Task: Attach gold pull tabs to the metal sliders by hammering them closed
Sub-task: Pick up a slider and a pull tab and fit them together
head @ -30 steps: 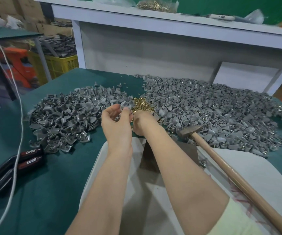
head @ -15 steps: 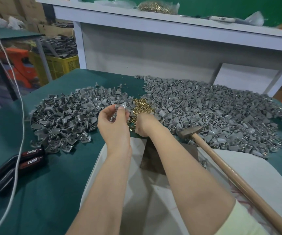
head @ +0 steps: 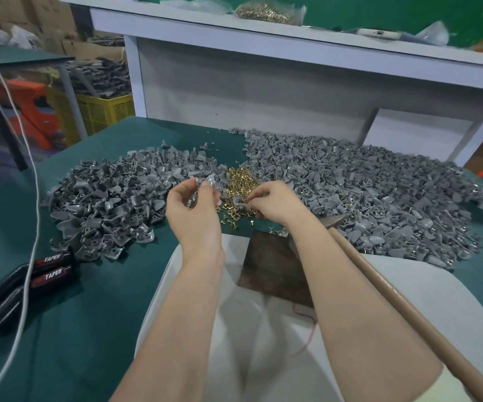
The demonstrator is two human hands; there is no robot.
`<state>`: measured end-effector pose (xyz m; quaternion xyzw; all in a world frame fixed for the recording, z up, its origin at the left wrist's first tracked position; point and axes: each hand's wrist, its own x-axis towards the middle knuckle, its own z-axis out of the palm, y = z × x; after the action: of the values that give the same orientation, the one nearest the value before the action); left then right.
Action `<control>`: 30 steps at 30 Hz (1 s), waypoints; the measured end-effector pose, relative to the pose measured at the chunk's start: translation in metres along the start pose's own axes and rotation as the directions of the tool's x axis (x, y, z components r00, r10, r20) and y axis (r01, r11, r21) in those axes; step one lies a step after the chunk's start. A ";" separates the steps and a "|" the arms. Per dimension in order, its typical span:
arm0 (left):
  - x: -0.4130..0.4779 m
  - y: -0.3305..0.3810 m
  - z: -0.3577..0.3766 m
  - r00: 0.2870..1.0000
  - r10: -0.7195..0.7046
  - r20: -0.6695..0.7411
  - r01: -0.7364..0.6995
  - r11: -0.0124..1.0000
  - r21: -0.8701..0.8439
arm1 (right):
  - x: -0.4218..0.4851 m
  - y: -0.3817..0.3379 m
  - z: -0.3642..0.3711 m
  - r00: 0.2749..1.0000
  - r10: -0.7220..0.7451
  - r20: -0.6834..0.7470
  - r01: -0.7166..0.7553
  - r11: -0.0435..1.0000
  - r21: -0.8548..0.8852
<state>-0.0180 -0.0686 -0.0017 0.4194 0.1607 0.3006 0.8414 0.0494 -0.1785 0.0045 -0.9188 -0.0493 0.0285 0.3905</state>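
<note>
Two heaps of grey metal sliders lie on the green table, a left heap and a larger right heap. Between them sits a small pile of gold pull tabs. My left hand holds several grey sliders in curled fingers, just left of the gold pile. My right hand reaches into the gold pile with fingertips pinched; what they pinch is too small to make out. A hammer with a wooden handle lies to the right, its head beside a dark metal block.
Two black tools marked TAPER lie at the left, crossed by a white cable. A white cloth covers the near table. A shelf behind carries a bag of gold parts. A yellow crate stands far left.
My hands have drawn apart: the left hand lifted its sliders slightly left, and the right hand moved right and turned its fingers down into the gold pile.
</note>
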 end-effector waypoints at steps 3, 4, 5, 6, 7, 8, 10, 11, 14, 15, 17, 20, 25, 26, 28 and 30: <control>0.000 0.000 0.000 1.000 -0.005 0.001 0.005 1.000 0.005 | -0.003 0.000 0.000 0.999 0.009 0.051 -0.014 0.995 0.096; 0.000 0.000 0.000 1.000 -0.007 0.001 0.007 1.000 0.009 | -0.005 -0.001 -0.001 0.997 0.010 0.076 -0.021 0.988 0.154; 0.000 0.000 0.000 1.000 -0.008 0.000 0.008 1.000 0.012 | -0.006 -0.001 -0.001 0.995 0.006 0.102 -0.028 0.976 0.214; 0.000 0.000 0.000 1.000 -0.008 -0.001 0.008 1.000 0.014 | -0.007 0.000 -0.002 0.992 0.000 0.125 -0.034 0.963 0.267; 0.000 0.000 0.000 1.000 -0.008 -0.002 0.008 1.000 0.015 | -0.008 0.001 -0.003 0.990 -0.007 0.144 -0.038 0.952 0.305; 0.000 0.000 0.000 1.000 -0.008 -0.002 0.008 1.000 0.017 | -0.009 0.001 -0.004 0.988 -0.015 0.156 -0.037 0.944 0.328; 0.000 -0.001 0.000 1.000 -0.008 -0.001 0.008 1.000 0.023 | -0.010 0.003 -0.004 0.986 -0.026 0.164 -0.034 0.936 0.350; 0.000 -0.001 0.000 1.000 -0.008 0.001 0.008 1.000 0.026 | -0.010 0.003 -0.004 0.987 -0.024 0.159 -0.033 0.938 0.345; -0.001 0.000 0.000 1.000 -0.011 0.002 0.010 1.000 0.027 | -0.009 0.003 0.000 0.994 -0.030 0.108 0.007 0.978 0.209; -0.001 0.000 0.000 1.000 -0.011 0.002 0.011 1.000 0.026 | -0.008 0.002 0.002 0.995 -0.036 0.096 0.021 0.989 0.147; -0.001 0.000 0.000 1.000 -0.013 0.002 0.013 1.000 0.027 | -0.005 0.000 0.006 0.995 -0.041 0.086 0.037 0.998 0.049; -0.001 0.000 0.000 1.000 -0.014 0.000 0.014 0.999 0.029 | -0.003 -0.003 0.008 0.996 -0.045 0.079 0.046 0.999 -0.015; -0.002 0.001 0.000 1.000 -0.012 0.003 0.012 0.999 0.034 | 0.001 -0.004 0.013 0.999 -0.034 0.037 0.036 0.998 -0.058; -0.002 0.001 0.000 1.000 -0.012 0.003 0.012 0.999 0.033 | 0.002 -0.004 0.014 0.999 -0.037 0.030 0.039 0.997 -0.071; -0.002 0.001 0.000 1.000 -0.012 0.004 0.012 0.999 0.030 | 0.003 -0.004 0.016 0.999 -0.050 0.023 0.052 0.991 -0.126; -0.002 0.001 0.000 1.000 -0.013 0.004 0.013 0.999 0.029 | 0.004 -0.007 0.017 0.998 -0.038 0.051 0.050 0.967 -0.250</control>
<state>-0.0203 -0.0693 -0.0009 0.4313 0.1662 0.2917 0.8374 0.0515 -0.1609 -0.0023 -0.9587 -0.0819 0.0344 0.2702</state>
